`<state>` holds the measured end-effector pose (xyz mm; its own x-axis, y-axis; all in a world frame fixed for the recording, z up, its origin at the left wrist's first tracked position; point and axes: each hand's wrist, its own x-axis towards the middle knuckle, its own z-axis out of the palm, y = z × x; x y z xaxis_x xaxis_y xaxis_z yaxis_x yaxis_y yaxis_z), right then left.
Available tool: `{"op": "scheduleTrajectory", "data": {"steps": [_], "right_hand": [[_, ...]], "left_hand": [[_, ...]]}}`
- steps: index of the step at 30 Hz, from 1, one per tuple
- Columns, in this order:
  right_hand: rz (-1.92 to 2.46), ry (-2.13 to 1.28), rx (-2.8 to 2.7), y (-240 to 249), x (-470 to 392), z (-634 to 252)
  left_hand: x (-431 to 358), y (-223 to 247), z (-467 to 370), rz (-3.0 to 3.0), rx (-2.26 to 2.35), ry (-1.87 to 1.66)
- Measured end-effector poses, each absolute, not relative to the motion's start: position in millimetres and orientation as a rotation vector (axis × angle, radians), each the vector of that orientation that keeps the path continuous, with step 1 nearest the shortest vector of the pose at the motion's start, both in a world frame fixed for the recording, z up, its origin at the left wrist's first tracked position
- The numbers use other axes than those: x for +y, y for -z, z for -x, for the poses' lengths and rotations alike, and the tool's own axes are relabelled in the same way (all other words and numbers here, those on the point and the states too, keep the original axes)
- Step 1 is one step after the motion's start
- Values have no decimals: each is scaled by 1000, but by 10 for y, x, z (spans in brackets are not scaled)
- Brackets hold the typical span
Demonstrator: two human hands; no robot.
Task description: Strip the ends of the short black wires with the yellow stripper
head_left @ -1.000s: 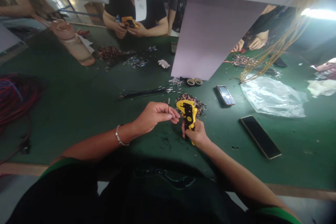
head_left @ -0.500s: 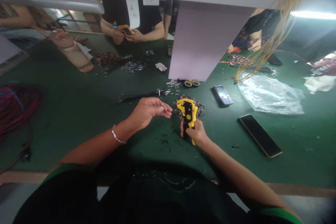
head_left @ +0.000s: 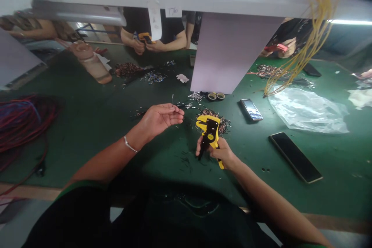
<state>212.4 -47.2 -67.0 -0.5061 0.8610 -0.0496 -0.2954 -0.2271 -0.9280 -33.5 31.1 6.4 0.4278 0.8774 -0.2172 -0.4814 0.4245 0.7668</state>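
Observation:
My left hand [head_left: 159, 119] pinches a short thin wire [head_left: 173, 99] between thumb and forefinger, its light metal tip pointing up; the other fingers are loosely curled. My right hand [head_left: 223, 152] is wrapped around a yellow and black wire stripper [head_left: 210, 127], whose jaws face left toward my left hand. The handles look spread apart. Behind the stripper lies a heap of short wire pieces with coppery ends [head_left: 224, 123]. Beyond my left hand is a bundle of black wires [head_left: 187, 105], partly hidden by the hand. Dark scraps [head_left: 184, 161] are scattered below, between my hands.
Small silvery terminals [head_left: 196, 96] and two tape rolls [head_left: 216, 96] sit by an upright panel [head_left: 232, 54]. To the right are a keypad phone [head_left: 251, 109], a smartphone [head_left: 295, 157] and a plastic bag [head_left: 308, 108]. Red cable coils [head_left: 26, 124] lie left. Co-workers' hands [head_left: 145, 46] work opposite.
My left hand has drawn back slightly left, away from the stripper, and the wire now stands up more visibly. The stripper's handles have spread wider. The whole view has shifted a little.

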Motion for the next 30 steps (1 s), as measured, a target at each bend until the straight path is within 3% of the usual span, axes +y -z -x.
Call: {"op": "scheduleTrajectory", "data": {"steps": [30], "right_hand": [[656, -1902, -1240, 500, -600, -2032]], "left_hand": [[336, 186, 232, -565, 727, -789]]}}
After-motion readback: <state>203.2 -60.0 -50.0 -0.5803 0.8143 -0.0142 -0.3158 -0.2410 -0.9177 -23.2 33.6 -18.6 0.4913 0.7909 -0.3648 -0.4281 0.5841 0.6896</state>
